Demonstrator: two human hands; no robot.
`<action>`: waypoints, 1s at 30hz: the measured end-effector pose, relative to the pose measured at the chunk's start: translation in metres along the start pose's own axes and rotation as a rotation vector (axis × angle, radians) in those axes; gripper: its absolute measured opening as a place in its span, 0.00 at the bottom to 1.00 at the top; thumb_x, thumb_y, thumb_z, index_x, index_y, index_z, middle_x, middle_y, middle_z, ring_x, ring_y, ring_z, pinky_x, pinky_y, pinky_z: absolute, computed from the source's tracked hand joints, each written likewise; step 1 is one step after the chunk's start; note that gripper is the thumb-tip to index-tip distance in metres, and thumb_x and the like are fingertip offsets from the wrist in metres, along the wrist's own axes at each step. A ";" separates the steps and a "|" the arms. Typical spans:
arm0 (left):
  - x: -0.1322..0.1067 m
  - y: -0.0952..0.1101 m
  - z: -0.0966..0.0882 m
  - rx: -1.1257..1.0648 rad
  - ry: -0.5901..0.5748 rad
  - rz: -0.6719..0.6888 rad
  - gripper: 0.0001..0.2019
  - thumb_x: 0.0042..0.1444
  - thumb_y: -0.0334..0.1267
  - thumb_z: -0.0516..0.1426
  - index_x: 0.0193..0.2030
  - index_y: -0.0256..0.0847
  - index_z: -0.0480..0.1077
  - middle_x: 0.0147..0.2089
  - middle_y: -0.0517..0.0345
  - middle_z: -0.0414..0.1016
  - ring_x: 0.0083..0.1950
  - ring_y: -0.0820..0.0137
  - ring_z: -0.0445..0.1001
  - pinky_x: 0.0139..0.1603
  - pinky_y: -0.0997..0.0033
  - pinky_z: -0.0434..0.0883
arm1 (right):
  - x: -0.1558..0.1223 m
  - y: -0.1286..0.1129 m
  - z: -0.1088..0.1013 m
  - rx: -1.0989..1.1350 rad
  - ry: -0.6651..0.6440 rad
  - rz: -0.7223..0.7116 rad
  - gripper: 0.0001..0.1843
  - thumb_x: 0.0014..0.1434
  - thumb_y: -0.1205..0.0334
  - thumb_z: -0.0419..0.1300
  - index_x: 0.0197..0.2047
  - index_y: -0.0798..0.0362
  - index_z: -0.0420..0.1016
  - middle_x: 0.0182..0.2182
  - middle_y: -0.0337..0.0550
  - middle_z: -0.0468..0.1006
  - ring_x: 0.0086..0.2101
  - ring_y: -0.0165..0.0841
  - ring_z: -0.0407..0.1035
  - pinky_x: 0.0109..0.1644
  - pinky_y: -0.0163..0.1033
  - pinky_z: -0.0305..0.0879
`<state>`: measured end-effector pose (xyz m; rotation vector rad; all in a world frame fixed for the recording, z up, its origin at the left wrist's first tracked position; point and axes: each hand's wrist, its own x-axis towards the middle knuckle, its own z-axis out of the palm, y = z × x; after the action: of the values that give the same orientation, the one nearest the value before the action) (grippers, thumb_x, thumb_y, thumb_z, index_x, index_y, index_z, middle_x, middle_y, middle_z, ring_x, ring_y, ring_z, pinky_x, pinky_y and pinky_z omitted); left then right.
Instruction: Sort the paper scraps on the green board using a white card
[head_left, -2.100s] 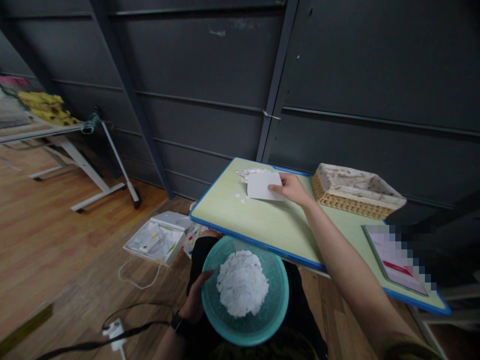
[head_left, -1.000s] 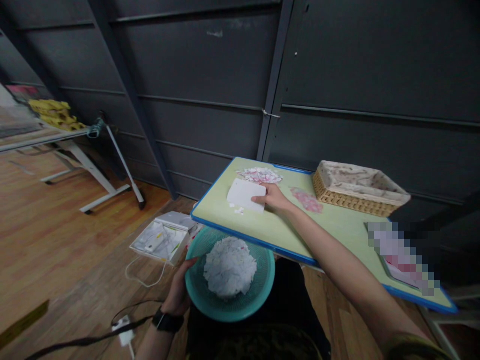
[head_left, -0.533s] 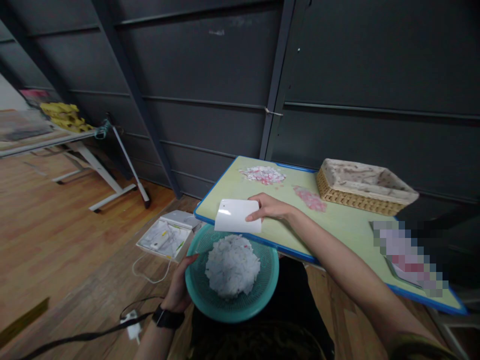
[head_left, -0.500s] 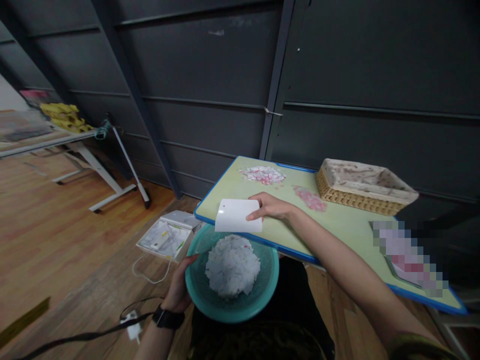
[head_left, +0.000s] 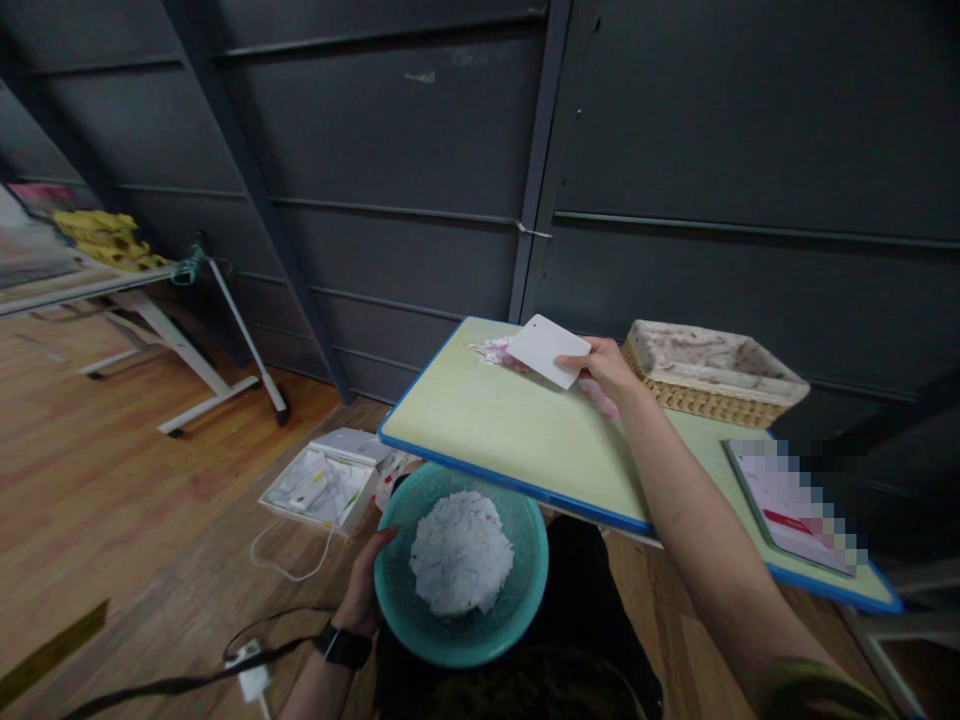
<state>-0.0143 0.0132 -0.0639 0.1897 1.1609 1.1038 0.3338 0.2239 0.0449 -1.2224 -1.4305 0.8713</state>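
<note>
My right hand (head_left: 606, 368) is closed on a white plastic card (head_left: 546, 350), held tilted just above the far part of the green table (head_left: 517, 440). The card hangs over a small heap of white and pink paper scraps (head_left: 491, 350); more pink scraps (head_left: 606, 398) lie under my hand. My left hand (head_left: 366, 592), with a black wristband, grips the rim of a teal basket (head_left: 459, 574) held below the table's near edge. The basket holds a mound of white paper scraps (head_left: 459, 552).
A wicker tray (head_left: 712, 378) stands at the table's far right, and a flat device (head_left: 795, 510) lies near the right edge. On the wooden floor sit a white open box (head_left: 324, 482) and a cable with plug (head_left: 247, 680). Another table (head_left: 90, 280) stands at left.
My right hand has lifted the card from the table's near edge above the basket and carried it back to the far heap of scraps. The basket stays under the edge.
</note>
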 end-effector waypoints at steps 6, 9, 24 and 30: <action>0.001 -0.008 0.003 -0.057 -0.038 -0.047 0.17 0.46 0.32 0.60 0.45 0.33 0.73 0.33 0.51 0.83 0.40 0.55 0.80 0.42 0.57 0.74 | -0.002 0.001 0.038 -0.475 -0.004 -0.205 0.14 0.46 0.59 0.60 0.36 0.57 0.77 0.32 0.46 0.79 0.32 0.37 0.69 0.38 0.42 0.65; 0.005 -0.015 -0.001 -0.072 -0.071 -0.069 0.16 0.44 0.32 0.61 0.42 0.34 0.74 0.33 0.52 0.83 0.41 0.54 0.80 0.42 0.57 0.74 | -0.003 -0.002 0.050 -0.675 0.004 -0.267 0.17 0.50 0.61 0.57 0.42 0.56 0.78 0.38 0.47 0.80 0.37 0.39 0.71 0.43 0.41 0.63; 0.009 -0.022 -0.006 -0.103 -0.044 -0.125 0.18 0.45 0.37 0.62 0.45 0.36 0.73 0.35 0.52 0.83 0.43 0.50 0.79 0.44 0.53 0.74 | 0.003 -0.011 0.060 -0.856 -0.080 -0.282 0.19 0.52 0.62 0.56 0.47 0.54 0.77 0.43 0.47 0.79 0.40 0.41 0.71 0.45 0.40 0.62; 0.008 -0.021 -0.006 -0.079 -0.023 -0.095 0.11 0.46 0.35 0.61 0.37 0.36 0.75 0.27 0.54 0.82 0.44 0.50 0.78 0.45 0.55 0.74 | 0.021 -0.009 0.078 -0.894 -0.078 -0.276 0.20 0.53 0.63 0.55 0.49 0.54 0.76 0.43 0.48 0.79 0.42 0.42 0.71 0.45 0.40 0.62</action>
<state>-0.0072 0.0069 -0.0852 0.0847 1.0925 1.0589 0.2563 0.2489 0.0415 -1.5677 -2.0895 0.0486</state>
